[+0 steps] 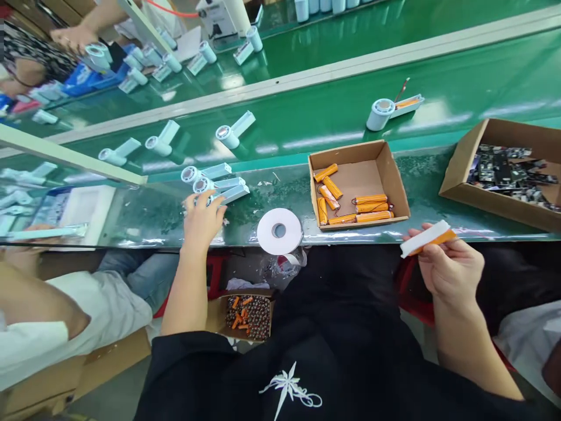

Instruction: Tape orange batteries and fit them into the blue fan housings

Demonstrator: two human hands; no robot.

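Note:
My right hand (453, 266) is closed on an orange battery (446, 236) with a strip of white tape along its upper side, held above the bench's front edge. My left hand (202, 219) reaches onto the bench, its fingers curled over the round end of a light-blue plastic housing (236, 193). Another such housing (217, 171) lies against it, just behind. Between my hands a roll of white tape (268, 231) lies flat, its loose end hanging over the edge. Right of the roll, a shallow cardboard box (359, 169) contains several orange batteries (371, 207).
Several light-blue housings (236, 128) stand along the green belt (302, 126); one (380, 114) at right holds an orange battery. A cardboard box of circuit boards (460, 166) is far right. Below the bench sits a box of small parts (218, 313). Co-workers sit left, right and across.

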